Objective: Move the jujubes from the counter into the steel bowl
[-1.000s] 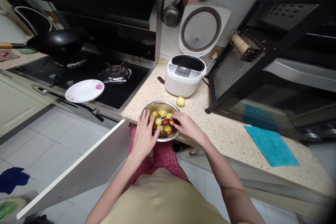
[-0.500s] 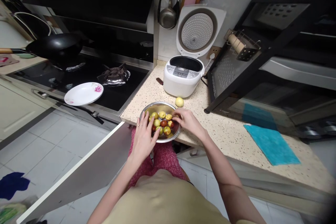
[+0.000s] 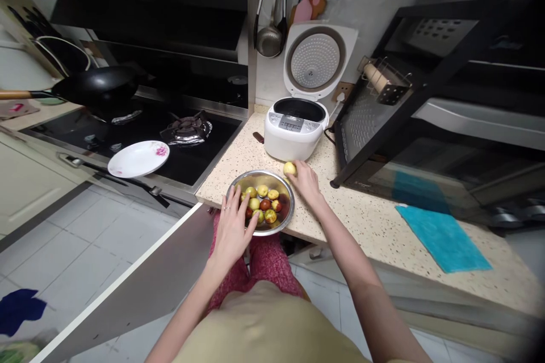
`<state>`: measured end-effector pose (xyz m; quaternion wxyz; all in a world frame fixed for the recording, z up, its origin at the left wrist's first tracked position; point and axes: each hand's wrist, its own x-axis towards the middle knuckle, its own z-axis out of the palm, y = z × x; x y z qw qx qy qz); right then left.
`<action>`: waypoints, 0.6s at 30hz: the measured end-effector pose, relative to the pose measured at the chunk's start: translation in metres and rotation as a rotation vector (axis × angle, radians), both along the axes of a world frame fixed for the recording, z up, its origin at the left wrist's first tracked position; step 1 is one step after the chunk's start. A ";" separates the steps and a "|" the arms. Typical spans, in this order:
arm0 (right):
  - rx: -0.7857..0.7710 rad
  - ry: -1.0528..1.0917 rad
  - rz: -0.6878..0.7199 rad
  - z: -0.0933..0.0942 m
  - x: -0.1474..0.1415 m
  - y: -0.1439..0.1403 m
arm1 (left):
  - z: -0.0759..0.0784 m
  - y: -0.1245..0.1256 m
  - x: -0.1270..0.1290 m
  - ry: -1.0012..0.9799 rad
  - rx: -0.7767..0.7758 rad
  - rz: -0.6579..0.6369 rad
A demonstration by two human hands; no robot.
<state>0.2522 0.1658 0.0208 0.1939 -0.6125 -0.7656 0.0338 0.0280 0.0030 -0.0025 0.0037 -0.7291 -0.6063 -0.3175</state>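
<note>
A round metal bowl [image 3: 291, 210] with several yellow-green and red-brown jujubes [image 3: 264, 204] in it stands at the counter's front edge. Over its left rim lies my left hand [image 3: 233, 228], fingers spread and outstretched, the fingertips reaching above the fruit. My right hand [image 3: 305, 182] is beyond the bowl's right rim, its fingers closed round a single pale yellow jujube [image 3: 290, 168] at counter height. Just behind that jujube sits a white rice cooker [image 3: 293, 142] with its lid [image 3: 317, 59] raised.
A teal cloth [image 3: 443, 238] lies on the right counter [image 3: 366, 221], beside a black oven [image 3: 409, 176]. Leftward, a white flowered plate [image 3: 138, 160] rests on the hob's front edge, near a wok [image 3: 97, 85]. A cabinet door [image 3: 140, 289] stands open at my left.
My right hand has moved from the bowl's right rim, up and away, to the jujube lying on the counter and has taken hold of it. My left hand has stayed on the bowl.
</note>
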 end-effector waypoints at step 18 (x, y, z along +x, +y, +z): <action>0.165 0.314 0.264 0.025 -0.007 -0.040 | 0.003 -0.002 0.001 -0.018 -0.021 -0.006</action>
